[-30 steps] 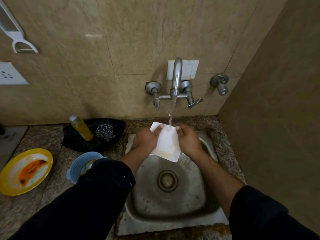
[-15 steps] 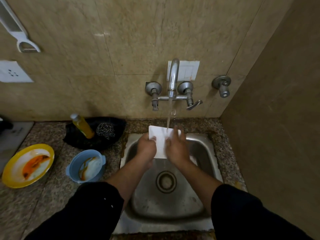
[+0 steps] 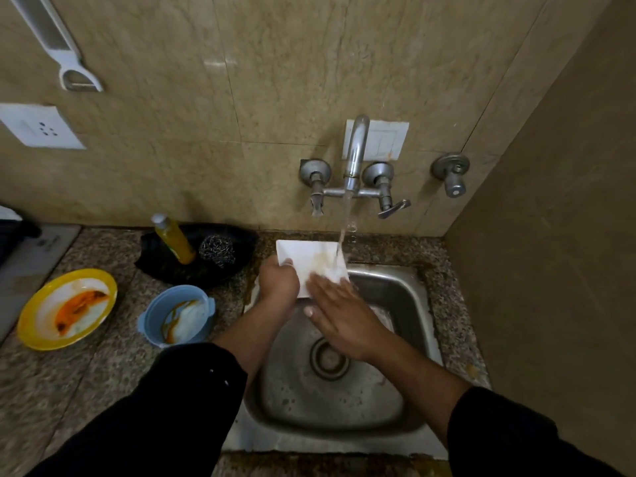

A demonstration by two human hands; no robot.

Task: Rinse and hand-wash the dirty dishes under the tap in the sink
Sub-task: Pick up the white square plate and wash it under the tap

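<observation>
Dish [image 3: 306, 256], white w/ faint brown smear, under tap [image 3: 356, 149] stream at back of sink [image 3: 406, 304]: L hand [image 3: 278, 280] grips its left edge, R hand [image 3: 340, 315] flat on it, fingers straight, prob. rubbing. Rinse unfinished; yellow plate [image 3: 24, 321] & blue bowl [image 3: 148, 315] dirty on bench [image 3: 103, 366], 2 items left

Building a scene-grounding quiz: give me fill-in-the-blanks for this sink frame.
The left hand grips the ____ square dish under the running tap while the right hand presses on it.
The smeared bowl on the counter is ____.
The stained plate has a ____ rim.
Missing: white; blue; yellow.
</observation>
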